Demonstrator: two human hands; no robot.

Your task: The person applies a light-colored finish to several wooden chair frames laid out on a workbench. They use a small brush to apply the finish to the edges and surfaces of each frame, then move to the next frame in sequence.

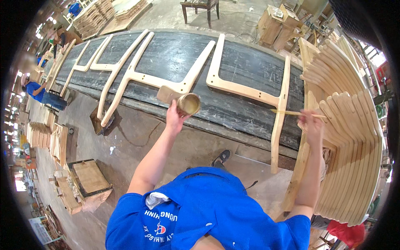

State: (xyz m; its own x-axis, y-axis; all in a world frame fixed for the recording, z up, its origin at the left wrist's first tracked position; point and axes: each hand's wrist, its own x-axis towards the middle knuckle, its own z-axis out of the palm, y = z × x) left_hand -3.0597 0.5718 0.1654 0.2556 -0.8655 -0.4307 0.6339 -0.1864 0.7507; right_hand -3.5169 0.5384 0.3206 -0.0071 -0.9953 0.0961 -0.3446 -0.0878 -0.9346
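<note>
My left hand (175,118) is closed around a round open can (188,104) with yellowish-brown stuff inside. A flat piece of wood (166,94) shows beside the can; whether it is fixed to it I cannot tell. In my right hand (311,125) is a thin wooden stick (293,113), pinched between the fingers. Its yellowish tip lies over the upright leg of a pale wooden chair side frame (246,94), close to the joint; contact is unclear. Another side frame (156,80), with dark holes in its crossbar, lies just beyond the can.
The frames rest on a long dark conveyor-like table (175,50). More frames (109,66) lie leftward. Stacked curved wooden parts (346,162) crowd my right side. A box (89,177) stands on the floor at left. A person in blue (39,91) works at the far left.
</note>
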